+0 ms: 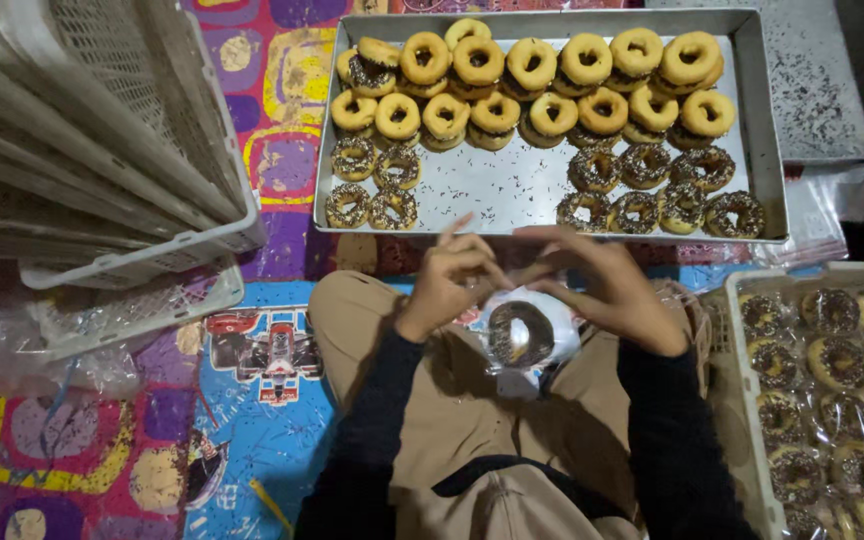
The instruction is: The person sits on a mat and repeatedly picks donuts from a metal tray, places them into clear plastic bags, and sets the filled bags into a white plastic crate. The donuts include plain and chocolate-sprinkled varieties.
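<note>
**Both hands working at the neck of a bagged doughnut**

A chocolate-sprinkled doughnut (520, 333) is sitting inside a clear plastic bag (542, 350), hanging over the person's lap. The left hand (450, 278) is pinching the bag's top with fingers drawn narrow, forefinger sticking up. The right hand (607, 280) is gripping the same gathered plastic, fingers curled close around it. To the right, a white crate (742, 400) is holding wrapped doughnuts. Beyond the hands, a metal tray (764, 130) is lying on the patterned mat (252, 420), carrying plain and sprinkled doughnuts. Stacked white baskets (102, 150) are leaning at far left.
</note>
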